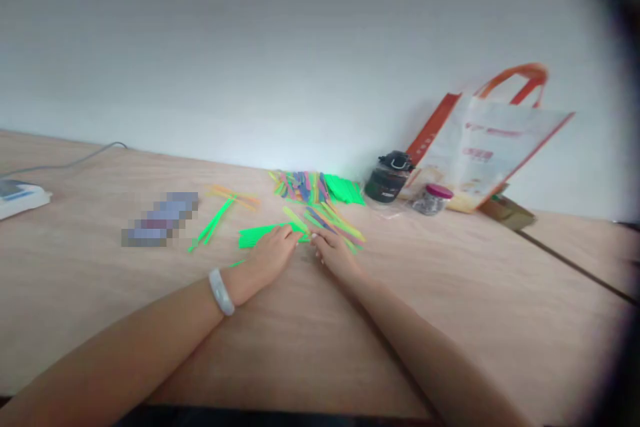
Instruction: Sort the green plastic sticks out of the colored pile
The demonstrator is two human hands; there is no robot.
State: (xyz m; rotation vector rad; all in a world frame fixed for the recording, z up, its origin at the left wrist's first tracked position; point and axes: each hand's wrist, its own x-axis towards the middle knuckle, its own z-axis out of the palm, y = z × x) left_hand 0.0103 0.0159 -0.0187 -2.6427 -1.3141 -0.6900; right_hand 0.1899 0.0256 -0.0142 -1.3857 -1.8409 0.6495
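Observation:
A flat bundle of bright green strips (254, 236) lies on the table in front of me. My left hand (273, 253), with a pale bracelet at the wrist, is closed over the bundle's right part. My right hand (336, 255) is curled, its fingertips close to the right end of the same strips; what they pinch is hidden. Just beyond the right hand, loose yellow, orange and purple strips (343, 221) are fanned out. Farther back lie a mixed pile of coloured strips (300, 185) and a thick green stack (344, 189).
Crossed green strips (215, 221) and orange strips (234, 197) lie left of the hands. A blurred-out phone-like object (161, 219) and a white device (23, 199) are farther left. At right stand a black bottle (386, 180), a pink-lidded jar (434, 200) and a bag (493, 147).

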